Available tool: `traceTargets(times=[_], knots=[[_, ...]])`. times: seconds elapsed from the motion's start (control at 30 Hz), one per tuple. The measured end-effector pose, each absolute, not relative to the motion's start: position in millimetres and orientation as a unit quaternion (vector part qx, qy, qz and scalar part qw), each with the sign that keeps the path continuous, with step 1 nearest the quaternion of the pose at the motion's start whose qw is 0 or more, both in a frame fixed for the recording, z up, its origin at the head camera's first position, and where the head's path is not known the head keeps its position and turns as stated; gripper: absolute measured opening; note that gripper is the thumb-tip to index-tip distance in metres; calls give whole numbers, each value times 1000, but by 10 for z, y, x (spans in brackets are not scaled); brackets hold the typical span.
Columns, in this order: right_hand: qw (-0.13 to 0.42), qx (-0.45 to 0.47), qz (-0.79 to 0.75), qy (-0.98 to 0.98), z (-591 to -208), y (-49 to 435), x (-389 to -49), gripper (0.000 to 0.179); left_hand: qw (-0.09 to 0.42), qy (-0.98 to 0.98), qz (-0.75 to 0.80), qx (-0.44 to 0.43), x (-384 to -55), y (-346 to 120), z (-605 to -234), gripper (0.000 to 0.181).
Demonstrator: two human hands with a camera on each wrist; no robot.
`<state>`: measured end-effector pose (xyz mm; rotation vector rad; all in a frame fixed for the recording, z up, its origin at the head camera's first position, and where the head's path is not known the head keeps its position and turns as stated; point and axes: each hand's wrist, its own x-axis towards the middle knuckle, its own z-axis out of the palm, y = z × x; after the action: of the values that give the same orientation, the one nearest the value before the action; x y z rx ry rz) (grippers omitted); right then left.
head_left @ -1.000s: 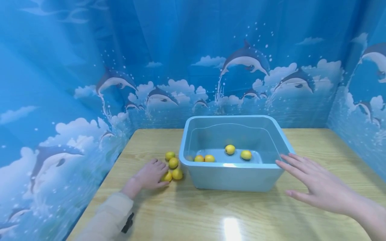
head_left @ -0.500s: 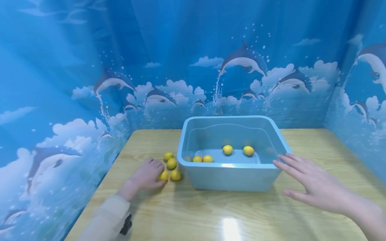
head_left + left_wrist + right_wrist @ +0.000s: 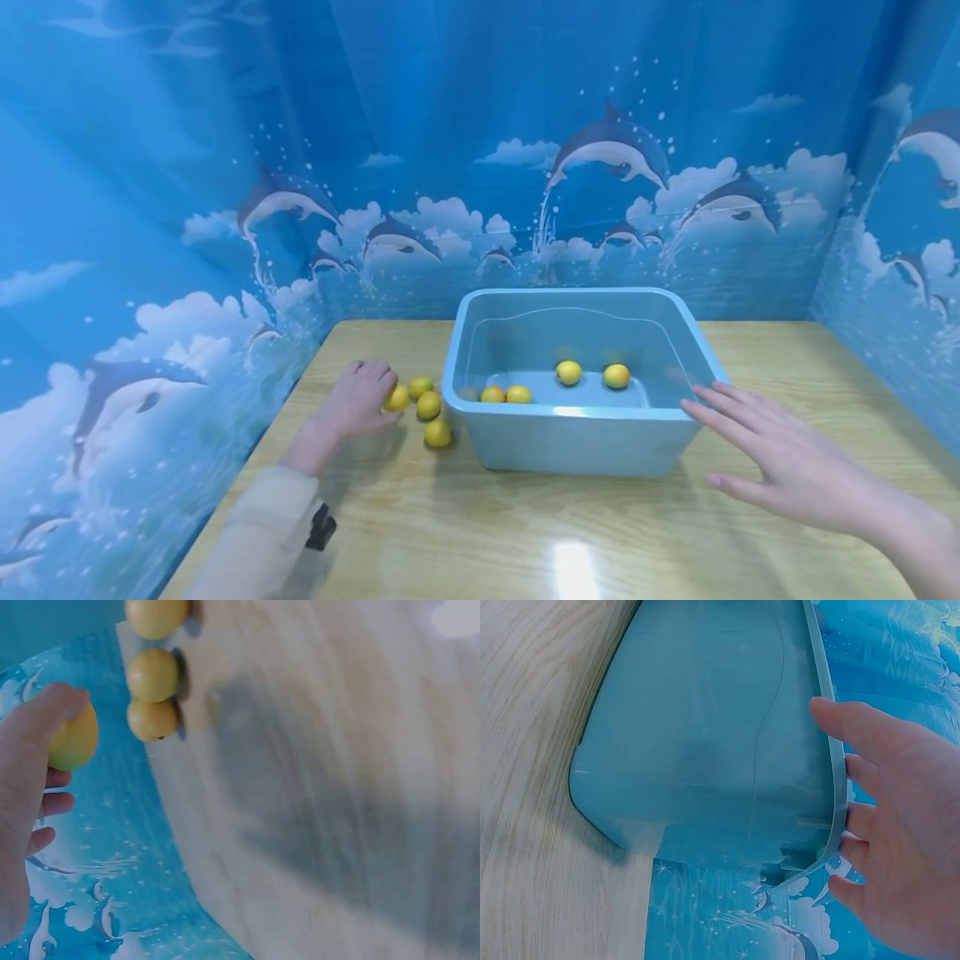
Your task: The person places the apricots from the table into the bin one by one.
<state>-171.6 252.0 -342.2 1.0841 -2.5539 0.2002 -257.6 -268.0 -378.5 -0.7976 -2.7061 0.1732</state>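
Observation:
My left hand (image 3: 358,404) grips a small yellow fruit (image 3: 397,398) between thumb and fingers. In the left wrist view that fruit (image 3: 73,739) is raised off the table. Beside the hand lie three more yellow fruits: a greener one (image 3: 421,387) at the back, one (image 3: 428,405) in the middle and one (image 3: 438,432) nearest me. To their right stands a light blue plastic bin (image 3: 570,442) with several yellow fruits, such as this one (image 3: 568,372), on its floor. My right hand (image 3: 783,462) has its fingers extended, with fingertips at the bin's right rim (image 3: 835,772).
The wooden tabletop (image 3: 465,533) carries the bin and the loose fruits. A blue dolphin-print curtain (image 3: 450,150) closes off the back and both sides. A dark band (image 3: 320,527) sits at the left cuff.
My left hand has taken the near-left fruit of the cluster and moved it up and away from the others. One fruit in the bin has rolled slightly rightward. My right hand stays put.

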Motion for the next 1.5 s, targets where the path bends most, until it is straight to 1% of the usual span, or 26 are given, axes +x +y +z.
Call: traceTargets(times=[0.13,0.3,0.8,1.07,1.33,1.5], knots=[[182,383,70,-903,-3424,2520,-1717,83,158,-952,55,-256,-2606,-2643,-3686,32],[183,384,69,-902,-3424,2520,-1723,84,154,-960,40,-230,-2625,-2565,-3553,32],[175,377,79,-906,-3446,2512,-1694,83,147,-963,53,-222,-2745,-2385,-3249,33],[180,382,83,-903,-3446,2507,-1693,82,161,-957,71,-233,-2785,-2309,-3093,34],[188,386,84,-899,-3443,2511,-1704,81,204,-944,69,-251,-2845,-2248,-2962,32],[183,382,84,-902,-3430,2513,-1710,82,199,-944,64,-254,-2874,-2192,-2897,34]])
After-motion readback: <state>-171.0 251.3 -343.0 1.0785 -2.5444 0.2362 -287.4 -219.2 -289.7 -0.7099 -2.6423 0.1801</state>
